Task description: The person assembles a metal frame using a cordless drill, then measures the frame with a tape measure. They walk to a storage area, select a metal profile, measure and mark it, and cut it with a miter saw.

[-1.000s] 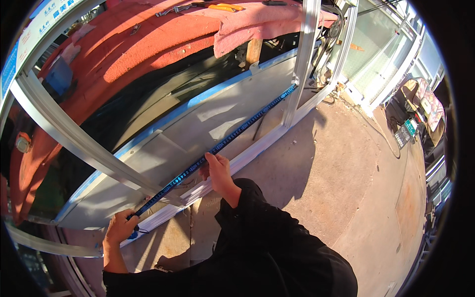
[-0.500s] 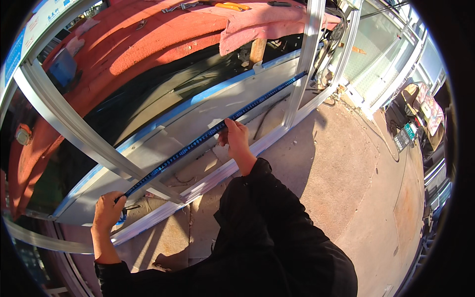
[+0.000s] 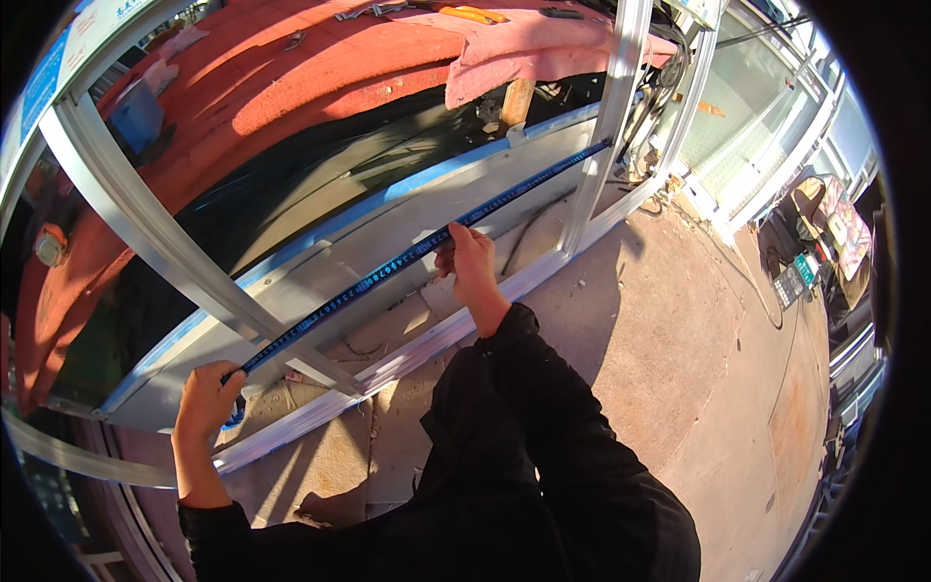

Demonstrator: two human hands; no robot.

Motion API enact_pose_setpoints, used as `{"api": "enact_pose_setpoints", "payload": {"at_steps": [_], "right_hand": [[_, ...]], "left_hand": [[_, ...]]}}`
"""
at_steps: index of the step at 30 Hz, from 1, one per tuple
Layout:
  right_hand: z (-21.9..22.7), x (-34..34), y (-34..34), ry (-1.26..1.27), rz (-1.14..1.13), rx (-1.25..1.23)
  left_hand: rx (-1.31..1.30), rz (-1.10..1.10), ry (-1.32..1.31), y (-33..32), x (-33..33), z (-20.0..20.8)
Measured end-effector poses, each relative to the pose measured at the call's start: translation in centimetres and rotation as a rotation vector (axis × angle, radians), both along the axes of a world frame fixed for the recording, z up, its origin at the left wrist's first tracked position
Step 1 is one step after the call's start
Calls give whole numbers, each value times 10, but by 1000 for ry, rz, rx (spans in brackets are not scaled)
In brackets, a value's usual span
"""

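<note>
A dark blue tape measure (image 3: pixel 388 270) is drawn out across a silvery metal frame (image 3: pixel 179 262), slanting from lower left to upper right. My left hand (image 3: pixel 206 400) is closed around its lower end, with a blue part of the case and a cord showing below the fingers. Midway along the blade, my right hand (image 3: pixel 470 267) pinches it between thumb and fingers. The far end of the blade meets an upright bar (image 3: pixel 603 131) of the frame. Beneath the blade runs the frame's bottom rail (image 3: pixel 417 364).
Behind the frame, red cloth (image 3: pixel 339 82) covers a bench with orange-handled tools (image 3: pixel 473 14). A grey panel with a blue edge (image 3: pixel 378 213) lies below it. Concrete floor (image 3: pixel 659 339) stretches right, with a cable and a bag (image 3: pixel 842 228). Glazed frames (image 3: pixel 737 107) stand at the back right.
The view has shifted slightly, so the frame and bench appear a little further right. My left hand has tilted a bit and risen slightly. Both hands keep hold of the tape measure.
</note>
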State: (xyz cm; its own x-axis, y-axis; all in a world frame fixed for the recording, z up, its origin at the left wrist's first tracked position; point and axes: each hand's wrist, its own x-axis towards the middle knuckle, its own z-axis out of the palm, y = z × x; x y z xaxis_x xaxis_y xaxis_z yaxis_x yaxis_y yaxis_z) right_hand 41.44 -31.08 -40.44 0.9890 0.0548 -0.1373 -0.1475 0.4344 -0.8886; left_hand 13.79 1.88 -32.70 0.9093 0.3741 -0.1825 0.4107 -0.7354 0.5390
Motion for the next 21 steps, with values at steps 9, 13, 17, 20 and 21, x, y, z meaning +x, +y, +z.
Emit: {"api": "enact_pose_setpoints", "payload": {"at_steps": [9, 13, 17, 20, 21], "right_hand": [[7, -3, 0, 20, -8, -14], [7, -4, -3, 2, -24, -18], [3, 1, -6, -16, -34, -35], [0, 3, -6, -45, 7, -2], [0, 3, -7, -57, 8, -32]], "left_hand": [[-37, 11, 25, 5, 1, -2], [-37, -13, 21, 1, 2, 2], [-36, -22, 26, 1, 7, 5], [-38, -20, 16, 5, 5, 3], [-27, -14, 39, 7, 3, 3]]}}
